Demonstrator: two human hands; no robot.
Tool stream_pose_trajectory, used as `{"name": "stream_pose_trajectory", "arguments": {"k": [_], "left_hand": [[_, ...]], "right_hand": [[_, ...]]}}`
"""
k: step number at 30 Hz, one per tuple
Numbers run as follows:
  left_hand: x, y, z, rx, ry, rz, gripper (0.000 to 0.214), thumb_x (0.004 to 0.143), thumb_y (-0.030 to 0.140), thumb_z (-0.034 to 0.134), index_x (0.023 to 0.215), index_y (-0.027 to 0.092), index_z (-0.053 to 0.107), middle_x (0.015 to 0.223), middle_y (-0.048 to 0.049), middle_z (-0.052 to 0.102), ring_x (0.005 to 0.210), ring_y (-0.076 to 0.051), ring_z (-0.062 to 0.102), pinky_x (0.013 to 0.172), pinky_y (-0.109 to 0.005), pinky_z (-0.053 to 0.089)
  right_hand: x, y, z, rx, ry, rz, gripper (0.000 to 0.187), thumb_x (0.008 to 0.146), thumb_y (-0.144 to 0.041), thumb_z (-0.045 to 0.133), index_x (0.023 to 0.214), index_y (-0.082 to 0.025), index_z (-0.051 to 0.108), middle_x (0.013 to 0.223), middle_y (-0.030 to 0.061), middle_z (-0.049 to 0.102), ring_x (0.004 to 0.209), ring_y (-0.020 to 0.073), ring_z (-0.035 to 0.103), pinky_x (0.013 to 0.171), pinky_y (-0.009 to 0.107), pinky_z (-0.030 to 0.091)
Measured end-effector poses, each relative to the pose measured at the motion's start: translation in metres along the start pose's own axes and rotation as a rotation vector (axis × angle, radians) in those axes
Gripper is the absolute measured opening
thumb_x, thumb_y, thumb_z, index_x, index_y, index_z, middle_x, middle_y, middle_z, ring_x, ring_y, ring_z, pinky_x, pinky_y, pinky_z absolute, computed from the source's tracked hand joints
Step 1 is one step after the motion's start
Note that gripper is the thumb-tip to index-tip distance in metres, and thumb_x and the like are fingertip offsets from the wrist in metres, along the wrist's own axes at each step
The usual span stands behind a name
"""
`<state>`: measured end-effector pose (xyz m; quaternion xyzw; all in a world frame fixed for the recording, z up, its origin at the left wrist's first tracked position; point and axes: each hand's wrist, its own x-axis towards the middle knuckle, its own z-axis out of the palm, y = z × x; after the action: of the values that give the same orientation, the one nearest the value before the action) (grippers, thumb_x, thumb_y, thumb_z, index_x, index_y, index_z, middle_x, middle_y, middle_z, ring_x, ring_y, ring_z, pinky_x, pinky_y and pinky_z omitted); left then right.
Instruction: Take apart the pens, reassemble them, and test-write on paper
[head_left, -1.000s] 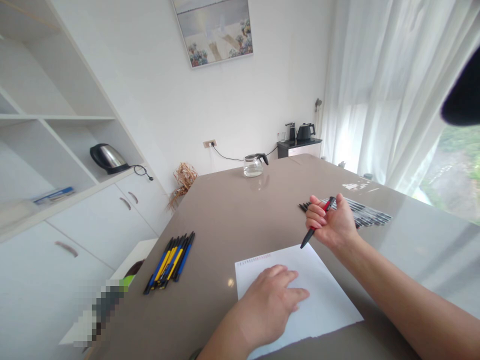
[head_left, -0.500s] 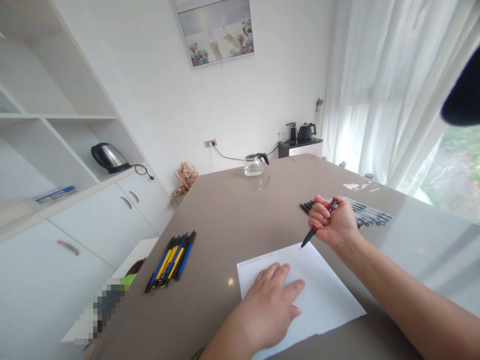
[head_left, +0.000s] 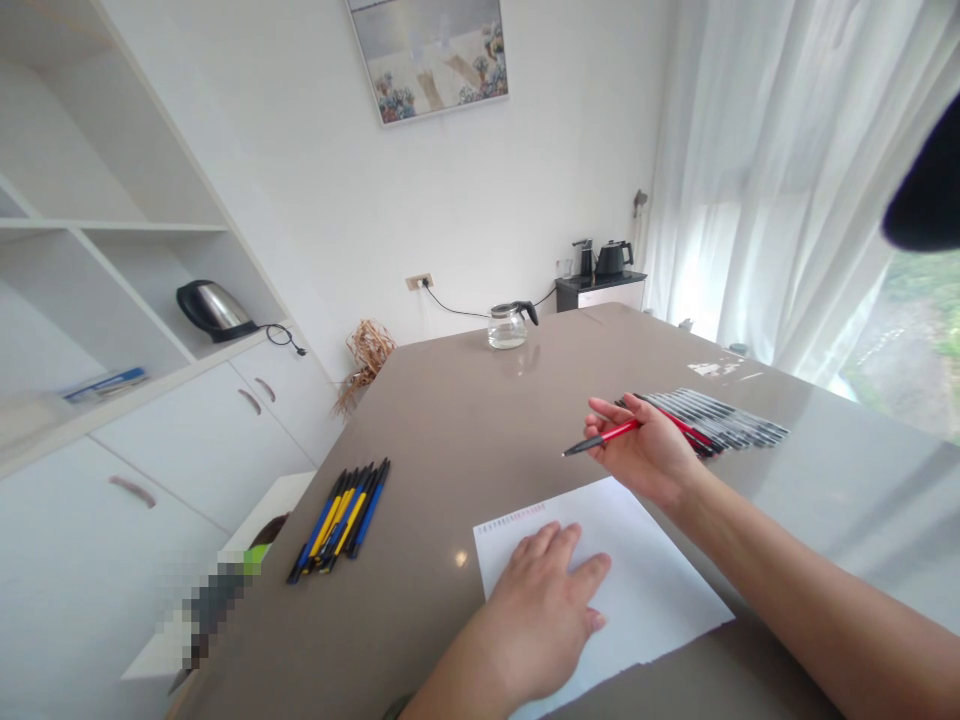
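My left hand [head_left: 541, 605] lies flat on a white sheet of paper [head_left: 660, 570], fingers spread, holding nothing. A row of small dark and reddish marks runs along the sheet's top left edge. Above the sheet's far corner, my right hand [head_left: 651, 452] loosely holds a red pen [head_left: 616, 432] with a dark grip. Its tip points left, clear of the paper. Just behind that hand is a row of clear pens with dark ends [head_left: 724, 418]. Another red pen [head_left: 694, 431] lies at the row's near side, partly hidden by the hand.
A pile of blue and yellow pens [head_left: 341, 520] lies at the table's left. Toward the far edge stands a glass pot [head_left: 508, 328] with a black handle. White scraps [head_left: 716, 369] lie at the right. Cabinets [head_left: 180, 470] line the left side.
My right hand has loosened from a fist and turned, and the red pen has swung from pointing down to nearly level, tip to the left. My left hand has stayed in place.
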<state>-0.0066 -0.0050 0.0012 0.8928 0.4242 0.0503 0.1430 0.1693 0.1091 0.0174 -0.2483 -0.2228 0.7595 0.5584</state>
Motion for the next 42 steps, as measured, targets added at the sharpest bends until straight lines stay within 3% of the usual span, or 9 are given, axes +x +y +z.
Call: {"name": "stream_pose_trajectory", "arguments": {"k": [3, 6, 9, 12, 15, 17, 20, 27, 42], "left_hand": [[0.000, -0.001, 0.001, -0.012, 0.003, -0.007, 0.043, 0.083, 0.039, 0.031, 0.125, 0.027, 0.032, 0.134, -0.0069, 0.026, 0.123, -0.025, 0.019, 0.099, -0.042, 0.021], [0.000, -0.003, 0.002, -0.018, 0.011, -0.024, 0.044, 0.083, 0.035, 0.033, 0.126, 0.025, 0.030, 0.135, -0.0086, 0.025, 0.124, -0.025, 0.018, 0.100, -0.041, 0.020], [0.000, -0.004, 0.003, -0.024, 0.013, -0.050, 0.047, 0.081, 0.032, 0.038, 0.127, 0.021, 0.029, 0.135, -0.0099, 0.024, 0.125, -0.025, 0.014, 0.100, -0.040, 0.019], [0.000, -0.004, 0.002, -0.040, 0.003, -0.086, 0.050, 0.080, 0.035, 0.039, 0.126, 0.018, 0.030, 0.135, -0.0121, 0.024, 0.125, -0.026, 0.011, 0.101, -0.040, 0.018], [0.000, -0.004, 0.002, -0.055, -0.006, -0.104, 0.049, 0.080, 0.037, 0.038, 0.125, 0.017, 0.031, 0.135, -0.0135, 0.024, 0.125, -0.026, 0.013, 0.100, -0.040, 0.019], [0.001, -0.004, 0.001, -0.057, 0.000, -0.109, 0.049, 0.080, 0.037, 0.039, 0.124, 0.017, 0.033, 0.135, -0.0143, 0.023, 0.125, -0.026, 0.014, 0.100, -0.039, 0.019], [0.001, -0.003, 0.000, -0.055, 0.014, -0.116, 0.048, 0.079, 0.037, 0.041, 0.122, 0.017, 0.035, 0.134, -0.0151, 0.023, 0.124, -0.026, 0.016, 0.100, -0.039, 0.020], [0.000, -0.003, -0.002, -0.069, 0.009, -0.122, 0.047, 0.080, 0.038, 0.039, 0.122, 0.016, 0.035, 0.134, -0.0148, 0.024, 0.124, -0.026, 0.016, 0.100, -0.039, 0.019], [0.002, -0.003, -0.001, -0.097, 0.044, -0.096, 0.043, 0.078, 0.035, 0.043, 0.117, 0.018, 0.040, 0.128, -0.0098, 0.032, 0.122, -0.026, 0.019, 0.101, -0.040, 0.018]], "right_hand": [[-0.001, 0.013, 0.000, -0.075, -0.096, 0.170, 0.045, 0.077, -0.054, 0.035, 0.081, -0.016, 0.058, 0.050, 0.0000, 0.050, 0.040, 0.0084, 0.042, 0.037, 0.021, 0.035], [-0.005, 0.025, 0.003, -0.173, -0.156, 0.225, 0.041, 0.075, -0.051, 0.043, 0.082, -0.014, 0.059, 0.060, 0.0027, 0.057, 0.048, 0.0081, 0.048, 0.043, 0.020, 0.039], [-0.007, 0.035, 0.005, -0.246, -0.167, 0.157, 0.018, 0.070, -0.032, 0.059, 0.080, -0.017, 0.057, 0.071, 0.0008, 0.058, 0.061, 0.0083, 0.053, 0.058, 0.022, 0.043], [-0.006, 0.044, 0.003, -0.336, -0.123, 0.059, 0.017, 0.061, -0.017, 0.066, 0.070, -0.019, 0.052, 0.058, -0.0057, 0.050, 0.054, 0.0060, 0.048, 0.055, 0.020, 0.041], [-0.004, 0.050, 0.000, -0.525, -0.064, -0.045, 0.014, 0.062, -0.018, 0.063, 0.067, -0.018, 0.049, 0.050, -0.0067, 0.045, 0.045, 0.0058, 0.044, 0.046, 0.019, 0.037], [-0.004, 0.052, -0.001, -0.689, -0.039, -0.079, 0.010, 0.067, -0.023, 0.057, 0.074, -0.017, 0.053, 0.052, -0.0042, 0.049, 0.044, 0.0073, 0.045, 0.044, 0.020, 0.037], [-0.004, 0.054, -0.001, -0.878, -0.043, -0.058, 0.021, 0.072, -0.030, 0.049, 0.083, -0.015, 0.056, 0.062, 0.0024, 0.058, 0.049, 0.0103, 0.050, 0.047, 0.023, 0.040], [0.000, 0.062, -0.009, -1.278, -0.005, -0.310, 0.010, 0.064, -0.023, 0.050, 0.068, -0.017, 0.058, 0.062, -0.0005, 0.058, 0.059, 0.0115, 0.051, 0.055, 0.022, 0.040], [-0.010, 0.069, -0.006, -1.402, 0.007, -0.314, 0.013, 0.063, -0.018, 0.042, 0.061, -0.018, 0.055, 0.059, -0.0008, 0.057, 0.057, 0.0118, 0.050, 0.054, 0.022, 0.039]]}}
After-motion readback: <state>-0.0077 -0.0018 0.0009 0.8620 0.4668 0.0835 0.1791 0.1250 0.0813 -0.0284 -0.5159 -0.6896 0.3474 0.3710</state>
